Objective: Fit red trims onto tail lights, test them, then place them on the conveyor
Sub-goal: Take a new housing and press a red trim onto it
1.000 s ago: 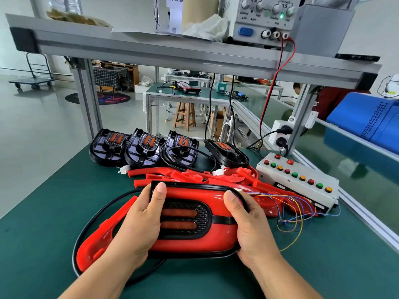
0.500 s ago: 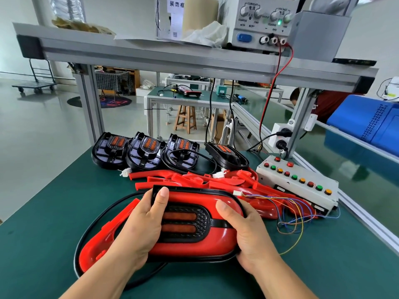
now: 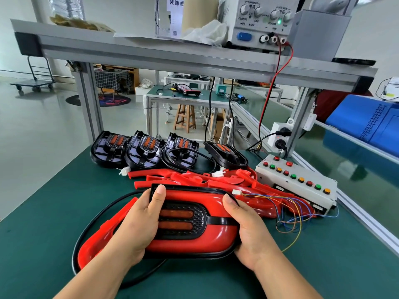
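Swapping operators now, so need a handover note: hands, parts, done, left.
Left grip holds the left end of the light, thumb on top; right grip holds its right end.
Red trim is on the light and looks seated.
Four bare lights and spare trims lie behind it; test box to the right.
Left: test, then conveyor.

- The tail light point(image 3: 183, 221) lies at the front of the table point(image 3: 43, 212), with the left hand point(image 3: 138, 225) and right hand point(image 3: 248, 229) gripping its ends.
- The pile of trims point(image 3: 194, 178) lies just behind it, and the row of bare lamps point(image 3: 146, 149) stands behind the pile.
- The button box point(image 3: 302, 186) sits right of the pile, with the conveyor point(image 3: 356, 169) beyond.
- The power supply point(image 3: 259, 20) stands on the shelf point(image 3: 151, 52) above.
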`<state>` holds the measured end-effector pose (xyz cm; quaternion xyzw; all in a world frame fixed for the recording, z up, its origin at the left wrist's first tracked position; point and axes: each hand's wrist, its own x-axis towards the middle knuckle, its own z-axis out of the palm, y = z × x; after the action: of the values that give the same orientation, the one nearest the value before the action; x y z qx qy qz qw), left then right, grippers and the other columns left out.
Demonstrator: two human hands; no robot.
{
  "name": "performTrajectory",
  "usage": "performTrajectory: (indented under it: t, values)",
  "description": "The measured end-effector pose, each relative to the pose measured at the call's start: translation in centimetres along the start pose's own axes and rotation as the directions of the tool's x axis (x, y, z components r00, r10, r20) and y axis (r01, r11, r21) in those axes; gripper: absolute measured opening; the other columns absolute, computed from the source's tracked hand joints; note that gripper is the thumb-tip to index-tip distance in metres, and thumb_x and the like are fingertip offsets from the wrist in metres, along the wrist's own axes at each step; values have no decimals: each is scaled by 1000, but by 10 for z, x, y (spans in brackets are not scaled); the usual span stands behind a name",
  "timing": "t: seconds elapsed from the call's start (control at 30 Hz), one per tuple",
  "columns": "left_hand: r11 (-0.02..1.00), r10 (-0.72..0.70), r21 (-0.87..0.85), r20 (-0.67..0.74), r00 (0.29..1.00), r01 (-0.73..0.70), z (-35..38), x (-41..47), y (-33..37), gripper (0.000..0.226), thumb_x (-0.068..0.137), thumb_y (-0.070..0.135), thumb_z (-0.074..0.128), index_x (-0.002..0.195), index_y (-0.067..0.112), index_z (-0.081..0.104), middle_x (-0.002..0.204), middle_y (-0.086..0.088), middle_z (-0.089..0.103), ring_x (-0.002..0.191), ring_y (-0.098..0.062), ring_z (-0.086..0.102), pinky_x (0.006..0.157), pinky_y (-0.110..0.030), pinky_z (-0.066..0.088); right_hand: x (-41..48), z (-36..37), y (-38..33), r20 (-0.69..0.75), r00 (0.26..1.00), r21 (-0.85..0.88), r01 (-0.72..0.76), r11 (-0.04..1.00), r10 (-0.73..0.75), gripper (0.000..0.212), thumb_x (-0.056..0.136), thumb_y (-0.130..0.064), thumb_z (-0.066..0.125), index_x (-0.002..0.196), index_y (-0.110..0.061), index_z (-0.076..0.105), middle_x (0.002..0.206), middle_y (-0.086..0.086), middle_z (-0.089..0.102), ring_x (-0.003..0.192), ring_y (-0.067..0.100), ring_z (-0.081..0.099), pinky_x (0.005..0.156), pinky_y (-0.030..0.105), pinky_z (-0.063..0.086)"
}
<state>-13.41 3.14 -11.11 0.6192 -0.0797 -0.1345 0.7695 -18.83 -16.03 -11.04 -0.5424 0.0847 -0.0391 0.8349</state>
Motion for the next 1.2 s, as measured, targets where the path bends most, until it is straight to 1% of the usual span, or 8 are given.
performTrajectory:
  t: [0.23, 0.43, 0.5, 0.63, 0.83, 0.97, 1.1, 1.2]
  values:
    - [1000, -4, -11, 6, 1000, 4, 0, -1, 1, 48, 98, 52, 36, 114, 14, 60, 92, -21, 75, 77, -43, 73, 57, -41, 60, -2, 4, 1, -3, 999, -27, 52, 998, -52, 40, 69, -30, 78, 101, -6, 75, 105, 23, 72, 93, 38, 71, 84, 52, 58]
    - [998, -51, -23, 29, 998, 52, -3, -2, 2, 71, 75, 73, 42, 110, 17, 69, 94, -21, 75, 81, -42, 73, 59, -43, 60, -4, 5, 1, 21, 996, -62, 83, 995, -82, 36, 66, -35, 80, 94, -13, 77, 103, 20, 73, 92, 34, 72, 81, 47, 60]
    - [997, -69, -35, 46, 997, 70, -2, -2, 3, 72, 70, 76, 50, 108, 20, 71, 96, -21, 74, 83, -42, 73, 60, -45, 60, -4, 5, 0, 17, 997, -80, 75, 994, -74, 44, 63, -41, 86, 95, -13, 77, 104, 19, 73, 94, 34, 72, 81, 47, 60]
    - [995, -68, -74, 21, 997, 70, -2, -1, 1, 58, 68, 59, 66, 114, 25, 62, 96, -21, 75, 82, -42, 73, 61, -45, 60, -1, 5, 1, 0, 999, -73, 52, 996, -52, 78, 44, -58, 92, 102, -9, 74, 106, 20, 73, 96, 36, 71, 76, 44, 60]
    - [990, -125, -57, 14, 992, 125, 0, 0, 4, 61, 70, 59, 63, 117, 20, 60, 96, -18, 75, 83, -38, 74, 61, -44, 60, 4, -1, 2, 35, 998, 33, -47, 998, 46, 61, 73, -63, 69, 112, -17, 73, 117, 16, 70, 107, 35, 68, 83, 47, 58]
    - [972, -203, -113, 19, 979, 204, 0, -2, 6, 81, 67, 65, 66, 131, 17, 56, 102, -21, 74, 88, -41, 72, 67, -53, 59, 7, -3, 4, 1, 998, 48, -65, 997, 65, 71, 62, -55, 80, 117, -11, 70, 117, 18, 70, 107, 36, 68, 86, 49, 57]
    - [952, -281, -102, 70, 957, 287, -2, -1, 6, 71, 76, 74, 50, 109, 17, 75, 103, -20, 74, 90, -39, 73, 65, -48, 60, 5, -5, -2, 1, 996, -87, -94, 992, 95, 55, 79, -66, 63, 115, -26, 73, 119, 7, 71, 110, 27, 67, 94, 45, 54]
    - [952, -294, -73, 42, 955, 296, -5, 3, -2, 64, 95, 64, 36, 112, 14, 73, 108, -20, 73, 95, -40, 71, 73, -52, 59, 1, -12, -10, -100, 994, -437, -86, 895, 47, 78, 71, -85, 44, 127, -34, 64, 131, -9, 63, 124, 12, 56, 112, 43, 39]
